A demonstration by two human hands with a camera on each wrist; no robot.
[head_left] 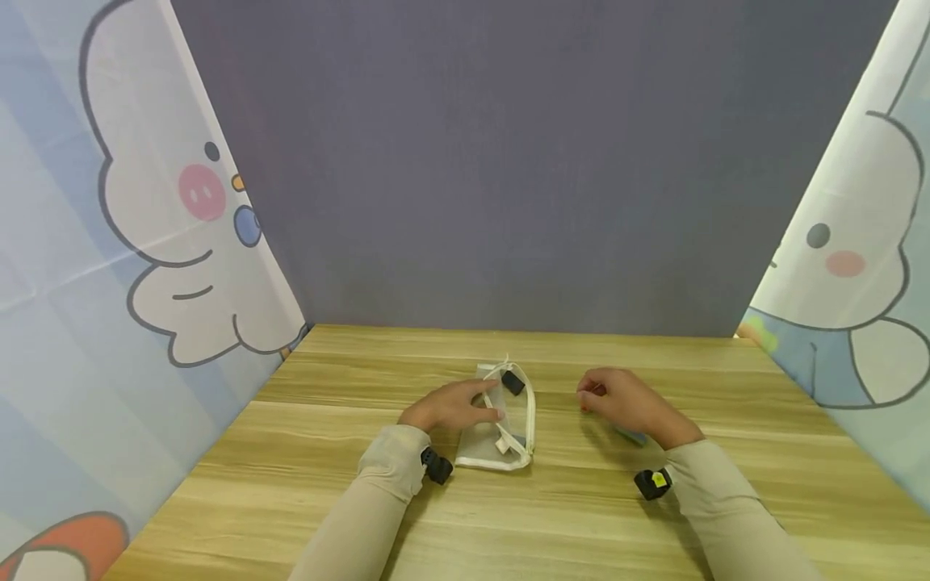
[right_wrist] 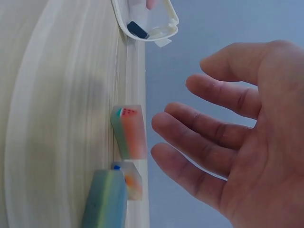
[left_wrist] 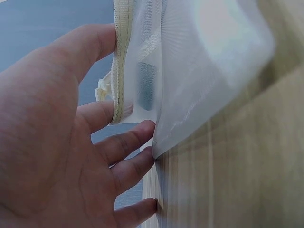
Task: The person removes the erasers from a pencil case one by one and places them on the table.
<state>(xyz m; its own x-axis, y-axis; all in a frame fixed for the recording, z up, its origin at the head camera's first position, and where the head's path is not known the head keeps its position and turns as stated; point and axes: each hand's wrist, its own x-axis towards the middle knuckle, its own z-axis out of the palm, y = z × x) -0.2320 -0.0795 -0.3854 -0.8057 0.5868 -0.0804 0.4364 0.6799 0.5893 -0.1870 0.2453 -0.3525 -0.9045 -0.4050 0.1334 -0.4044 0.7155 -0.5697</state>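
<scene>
A white mesh zip pouch (head_left: pixel 475 449) lies on the table with its mouth spread toward the right. My left hand (head_left: pixel 454 406) is at that mouth, thumb and index finger apart against the zipper edge (left_wrist: pixel 122 57). The other left fingers extend loosely beside the mesh. Inside the pouch is a small black block (head_left: pixel 513 382). My right hand (head_left: pixel 625 399) hovers right of the pouch, fingers loosely bent and holding nothing. Below it, the right wrist view shows a pink-and-green block with a watermelon print (right_wrist: pixel 129 133), a smaller orange-marked block (right_wrist: pixel 133 183) and a blue-green-yellow block (right_wrist: pixel 107 199).
The wooden table (head_left: pixel 312 452) ends at a grey panel (head_left: pixel 508 161) behind. Cartoon-printed curtains (head_left: pixel 167 202) hang at both sides. Black wrist cameras (head_left: pixel 436 466) sit on both cuffs.
</scene>
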